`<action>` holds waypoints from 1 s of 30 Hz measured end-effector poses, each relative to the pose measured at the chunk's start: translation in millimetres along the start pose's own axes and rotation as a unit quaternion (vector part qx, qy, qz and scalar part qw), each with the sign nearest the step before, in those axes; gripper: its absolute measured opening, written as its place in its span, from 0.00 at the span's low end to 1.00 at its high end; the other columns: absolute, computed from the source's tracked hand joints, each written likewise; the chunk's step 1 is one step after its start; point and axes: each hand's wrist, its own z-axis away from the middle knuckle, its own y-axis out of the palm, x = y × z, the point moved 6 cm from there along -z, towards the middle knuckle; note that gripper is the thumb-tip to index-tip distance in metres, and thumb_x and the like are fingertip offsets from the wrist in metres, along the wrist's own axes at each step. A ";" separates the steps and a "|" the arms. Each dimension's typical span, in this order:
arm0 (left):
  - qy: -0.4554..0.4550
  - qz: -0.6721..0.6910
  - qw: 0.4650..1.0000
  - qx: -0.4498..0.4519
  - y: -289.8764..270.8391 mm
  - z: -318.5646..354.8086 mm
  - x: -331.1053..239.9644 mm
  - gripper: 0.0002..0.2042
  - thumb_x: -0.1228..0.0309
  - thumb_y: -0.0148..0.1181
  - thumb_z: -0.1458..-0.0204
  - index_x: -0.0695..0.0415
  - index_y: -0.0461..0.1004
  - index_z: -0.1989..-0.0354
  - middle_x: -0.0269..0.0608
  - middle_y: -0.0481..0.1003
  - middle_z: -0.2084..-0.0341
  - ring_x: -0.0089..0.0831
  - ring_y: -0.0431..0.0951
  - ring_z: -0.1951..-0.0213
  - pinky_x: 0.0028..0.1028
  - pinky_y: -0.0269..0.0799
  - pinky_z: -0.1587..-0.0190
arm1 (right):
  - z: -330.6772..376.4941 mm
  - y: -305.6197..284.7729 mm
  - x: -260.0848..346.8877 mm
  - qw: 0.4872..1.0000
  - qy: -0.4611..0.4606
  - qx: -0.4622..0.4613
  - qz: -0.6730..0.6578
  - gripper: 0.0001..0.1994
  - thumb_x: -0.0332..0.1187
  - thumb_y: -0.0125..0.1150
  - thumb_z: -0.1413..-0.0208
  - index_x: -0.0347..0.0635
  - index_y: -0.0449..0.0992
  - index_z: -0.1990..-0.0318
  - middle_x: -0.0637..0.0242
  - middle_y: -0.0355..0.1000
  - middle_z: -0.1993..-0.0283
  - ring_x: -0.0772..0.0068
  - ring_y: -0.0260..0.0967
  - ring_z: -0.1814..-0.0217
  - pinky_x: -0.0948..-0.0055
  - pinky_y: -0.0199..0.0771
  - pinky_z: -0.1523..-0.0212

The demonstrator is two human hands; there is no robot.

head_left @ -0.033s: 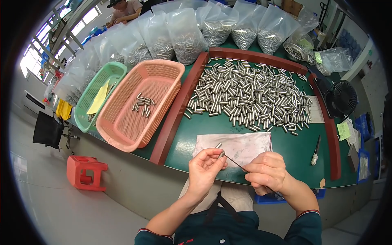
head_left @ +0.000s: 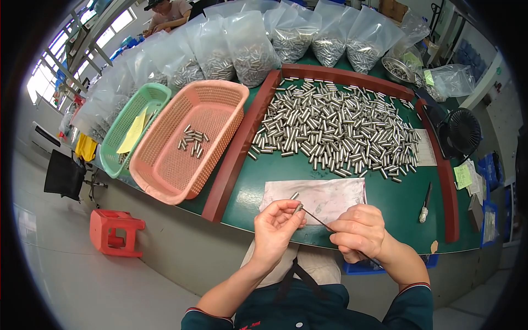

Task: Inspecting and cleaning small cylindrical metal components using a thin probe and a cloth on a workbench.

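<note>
My left hand (head_left: 273, 230) pinches small silver metal cylinders between thumb and fingers; the end of one cylinder (head_left: 295, 196) pokes out above the fingertips, and how many are held is hidden. In my right hand (head_left: 360, 233) is a thin dark rod (head_left: 315, 218), slanting down to the right through the closed fingers. Its upper tip meets the cylinder end at my left thumb; whether it goes inside cannot be made out. Both hands hover over the table's near edge, by a stained whitish cloth (head_left: 316, 192). Beyond the cloth spreads a large heap of like cylinders (head_left: 341, 129).
Dark red rails (head_left: 235, 165) border the green tabletop (head_left: 247, 192). To the left, a pink basket (head_left: 144, 165) holds several cylinders, beside a green basket (head_left: 110, 159). Filled clear bags (head_left: 250, 49) line the back. A knife-like tool (head_left: 425, 206) and black fan (head_left: 463, 132) are at right.
</note>
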 end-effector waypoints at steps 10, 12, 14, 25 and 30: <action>0.002 0.003 1.000 0.006 1.2 -0.1 -0.9 0.09 0.82 0.58 0.48 0.66 0.71 0.58 0.37 0.74 0.68 0.20 0.76 0.68 0.20 0.74 0.62 | -1.9 -0.9 -0.2 1.000 0.005 0.002 0.000 0.05 0.31 0.57 0.48 0.39 0.72 0.68 0.63 0.72 0.74 0.70 0.67 0.78 0.76 0.65 0.79; 0.004 0.005 1.000 0.010 1.7 -0.4 -0.7 0.09 0.82 0.58 0.48 0.66 0.71 0.58 0.37 0.74 0.68 0.20 0.75 0.68 0.20 0.74 0.62 | -1.6 -0.6 -0.8 1.000 0.008 0.004 0.007 0.05 0.31 0.57 0.48 0.39 0.72 0.69 0.63 0.72 0.74 0.70 0.67 0.78 0.76 0.65 0.79; 0.004 0.007 1.000 0.011 2.3 0.0 -1.4 0.10 0.83 0.58 0.48 0.66 0.71 0.58 0.37 0.74 0.68 0.20 0.75 0.68 0.20 0.73 0.62 | -1.3 -0.8 -1.2 1.000 0.011 0.001 0.003 0.05 0.31 0.57 0.48 0.39 0.72 0.69 0.63 0.72 0.74 0.70 0.67 0.78 0.76 0.65 0.79; -0.003 0.003 1.000 0.017 3.5 0.4 -1.9 0.11 0.84 0.58 0.50 0.66 0.70 0.57 0.37 0.73 0.68 0.19 0.75 0.68 0.19 0.73 0.62 | -0.9 0.4 -3.3 1.000 0.023 -0.002 -0.015 0.05 0.31 0.58 0.50 0.39 0.72 0.69 0.63 0.72 0.74 0.70 0.68 0.78 0.75 0.66 0.80; 0.007 -0.003 1.000 0.017 3.1 -0.7 -1.6 0.16 0.85 0.60 0.51 0.65 0.68 0.52 0.35 0.72 0.68 0.18 0.74 0.68 0.17 0.73 0.62 | -1.4 -1.2 -8.9 0.998 0.066 -0.001 -0.025 0.04 0.31 0.52 0.43 0.41 0.70 0.66 0.63 0.73 0.74 0.68 0.69 0.78 0.74 0.67 0.77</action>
